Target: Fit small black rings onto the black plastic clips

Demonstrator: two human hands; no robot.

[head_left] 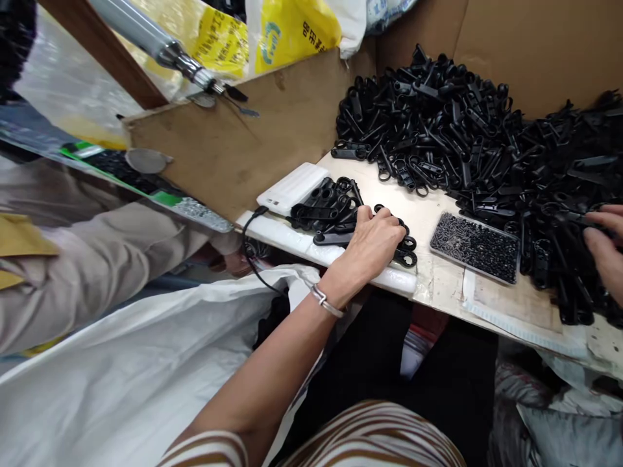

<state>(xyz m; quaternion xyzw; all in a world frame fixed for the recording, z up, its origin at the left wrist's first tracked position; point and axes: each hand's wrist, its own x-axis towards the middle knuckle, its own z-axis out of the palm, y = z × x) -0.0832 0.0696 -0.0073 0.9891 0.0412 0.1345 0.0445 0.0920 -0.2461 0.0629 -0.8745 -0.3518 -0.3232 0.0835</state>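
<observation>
My left hand [374, 243] rests with curled fingers on a small group of black plastic parts [324, 211] near the table's front edge; some ring ends stick out to its right. What its fingers grip is hidden under the hand. At the right edge of the view, my right hand [608, 250] is partly cut off, thumb and fingers apart, at the large pile of black parts [467, 130]. A black part lies by its fingertips, and I cannot make out whether it is held. Between the hands sits a clear tray [476, 248] of tiny dark pieces.
A white phone-like device [293, 188] with a black cable lies left of the small group. An electric screwdriver [165, 48] hangs at the upper left. A cardboard divider [233, 136] stands behind. Another person's sleeve [97, 240] is at the left, above a white sack [146, 363].
</observation>
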